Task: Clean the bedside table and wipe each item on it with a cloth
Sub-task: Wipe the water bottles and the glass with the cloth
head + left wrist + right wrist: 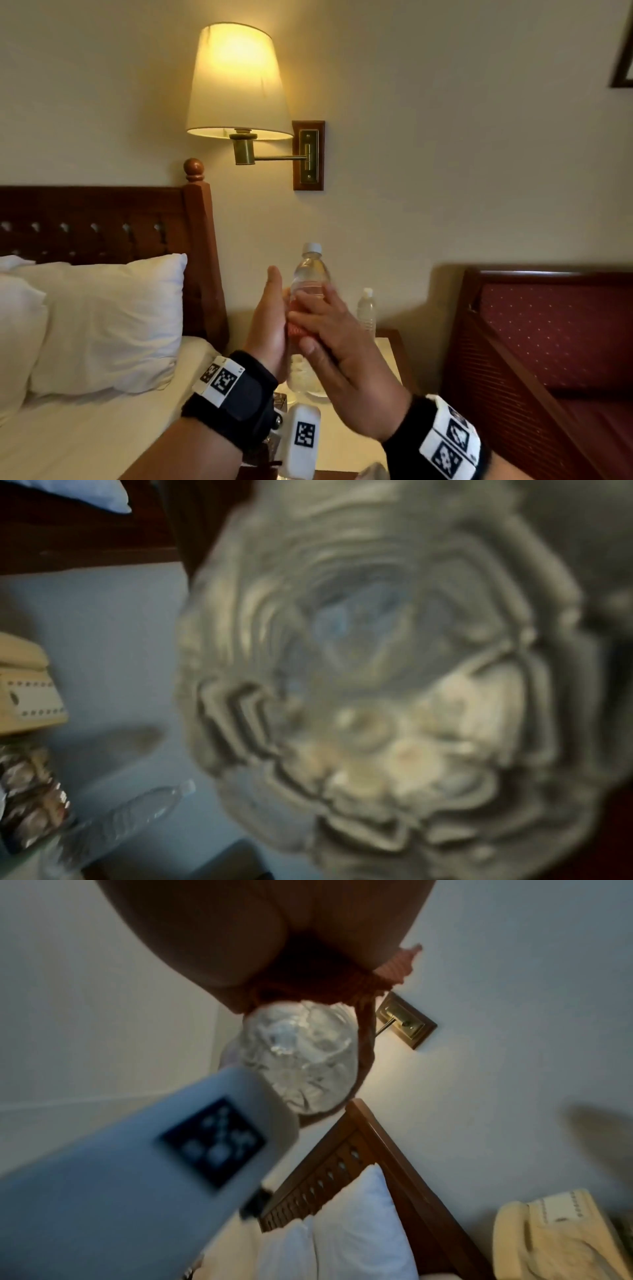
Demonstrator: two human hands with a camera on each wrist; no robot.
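The water bottle [311,274] is held up above the desk [387,346], left hand [269,322] steadying it while the right hand [329,329] fingers press the red cloth [297,331] around it. Best to twist the bottle steadily, wiping top to base.

water bottle [311,274]: clear plastic, white cap on, upright, raised above bedside table [388,353] | cloth [298,331]: reddish-orange, ribbed, bunched against bottle's middle (mostly hidden) | second bottle [366,310]: clear, white cap, standing at table's back edge near wall | table: pale top, wooden rim
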